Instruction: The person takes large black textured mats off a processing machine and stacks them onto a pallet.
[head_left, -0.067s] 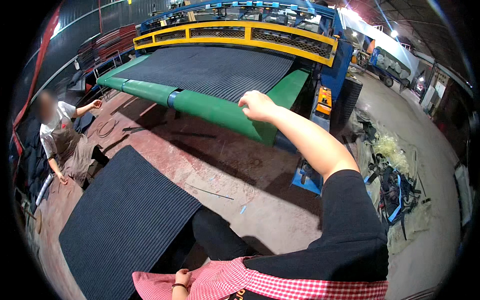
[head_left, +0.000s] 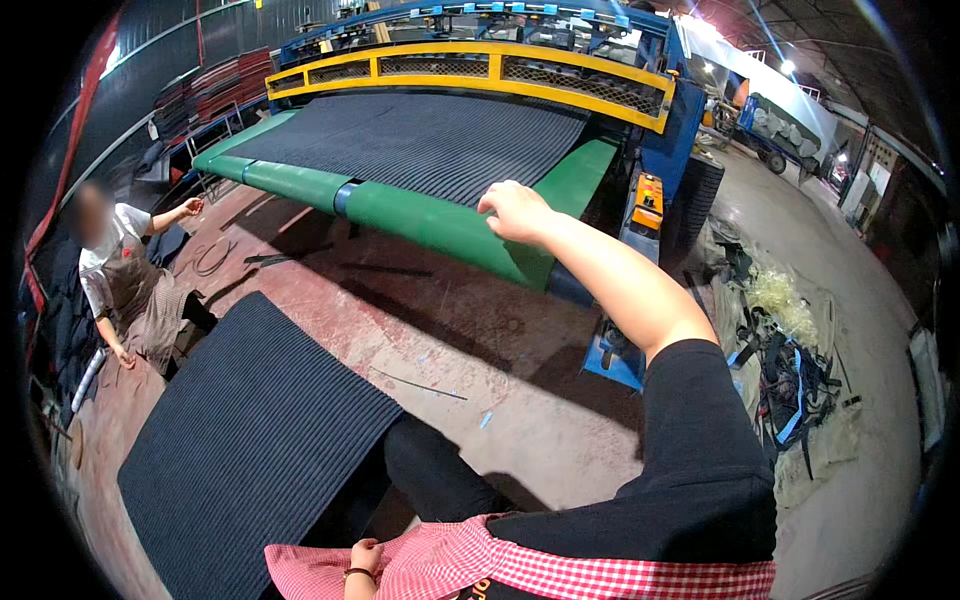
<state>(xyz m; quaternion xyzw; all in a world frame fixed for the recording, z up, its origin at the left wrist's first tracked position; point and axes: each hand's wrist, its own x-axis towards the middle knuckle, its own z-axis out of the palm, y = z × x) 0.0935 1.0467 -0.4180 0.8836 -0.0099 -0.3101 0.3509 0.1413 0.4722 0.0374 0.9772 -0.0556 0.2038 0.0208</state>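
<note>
My right arm (head_left: 630, 285) reaches forward to the green conveyor belt (head_left: 430, 222). At its end, my right hand (head_left: 515, 212) is over the belt's rounded front edge, fingers loosely bent and the thumb a little apart. I see nothing in it; whether it touches the belt cannot be told. Just beyond lies a dark ribbed mat (head_left: 430, 140), flat on the belt. My left hand (head_left: 366, 556) is low by my red checked apron (head_left: 420, 560), its fingers curled closed with no object visible. Left of it lies a second dark ribbed mat (head_left: 250, 430).
A yellow mesh guard (head_left: 480, 66) spans the blue machine (head_left: 665, 130) behind the belt. An orange control box (head_left: 648, 200) sits at its right side. Scraps and straps (head_left: 790, 390) lie on the right floor. A person (head_left: 130, 270) sits at left, beside dark piled material.
</note>
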